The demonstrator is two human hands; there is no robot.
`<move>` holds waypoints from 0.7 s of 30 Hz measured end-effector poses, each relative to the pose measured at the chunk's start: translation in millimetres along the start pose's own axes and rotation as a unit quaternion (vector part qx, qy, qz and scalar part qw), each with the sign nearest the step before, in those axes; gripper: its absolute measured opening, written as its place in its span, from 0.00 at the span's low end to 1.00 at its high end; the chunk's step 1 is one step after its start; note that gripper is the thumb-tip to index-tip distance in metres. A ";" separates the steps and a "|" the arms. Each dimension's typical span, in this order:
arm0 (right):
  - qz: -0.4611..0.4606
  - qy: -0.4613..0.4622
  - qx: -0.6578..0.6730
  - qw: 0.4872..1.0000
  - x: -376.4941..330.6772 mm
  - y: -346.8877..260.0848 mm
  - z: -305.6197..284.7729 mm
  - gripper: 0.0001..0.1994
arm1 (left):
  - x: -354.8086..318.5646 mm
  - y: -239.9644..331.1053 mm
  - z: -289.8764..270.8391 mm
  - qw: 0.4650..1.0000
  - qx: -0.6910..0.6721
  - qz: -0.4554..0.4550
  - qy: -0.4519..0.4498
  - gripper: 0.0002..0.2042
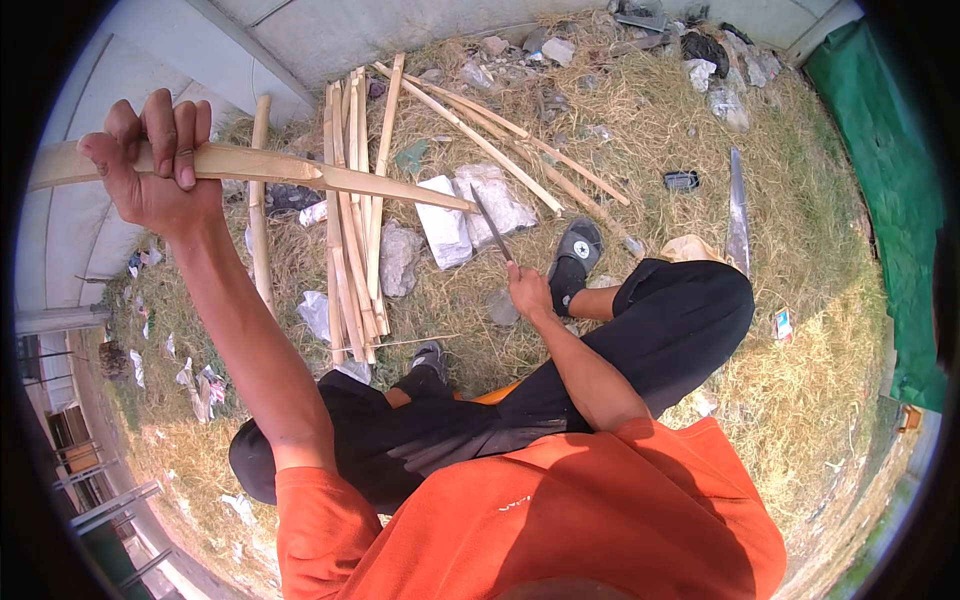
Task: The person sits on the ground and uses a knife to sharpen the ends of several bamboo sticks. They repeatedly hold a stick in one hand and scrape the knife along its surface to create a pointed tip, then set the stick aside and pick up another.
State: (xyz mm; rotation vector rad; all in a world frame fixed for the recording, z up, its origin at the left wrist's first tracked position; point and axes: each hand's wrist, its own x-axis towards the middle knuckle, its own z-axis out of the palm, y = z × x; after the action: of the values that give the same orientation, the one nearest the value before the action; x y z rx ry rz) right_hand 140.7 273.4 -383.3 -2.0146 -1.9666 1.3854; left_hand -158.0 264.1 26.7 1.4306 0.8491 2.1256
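Observation:
My left hand [155,165] is raised at the upper left and grips a split bamboo strip [300,172] that tapers to a point toward the right. My right hand [528,290] sits lower, near my knee, closed around the handle of a knife [491,223] whose dark blade points up toward the strip's tip. The blade's end is close to the strip's pointed end; I cannot tell if they touch. I sit with my legs in black trousers and wear an orange shirt.
A pile of bamboo strips [350,200] lies on dry grass ahead, with longer sticks [500,140] fanned to the right. White stones [445,220], rubble, litter and a second long blade [738,210] lie around. A green tarp [890,200] hangs at the right.

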 end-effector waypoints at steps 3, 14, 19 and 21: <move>0.017 0.024 0.013 0.999 -6.0 -7.9 2.3 0.31 | 10.5 3.0 3.4 0.998 0.008 -0.015 -0.061 0.24; 0.032 -0.050 0.103 0.993 -0.1 -30.8 24.8 0.33 | 23.5 29.9 1.3 0.970 0.223 -0.094 -0.008 0.30; -0.106 0.096 0.129 0.981 -26.8 -54.0 -9.0 0.27 | 5.9 19.4 -5.2 0.967 0.212 -0.028 0.138 0.26; -0.169 0.126 0.143 0.967 -57.9 -93.9 -45.1 0.25 | 1.4 15.4 -3.2 0.971 0.193 -0.011 0.142 0.26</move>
State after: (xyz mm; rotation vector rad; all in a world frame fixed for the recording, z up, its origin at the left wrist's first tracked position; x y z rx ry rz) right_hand 101.2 271.8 -270.9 -1.5559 -1.7760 1.1877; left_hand -161.8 253.2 37.4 1.2936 1.4457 2.2699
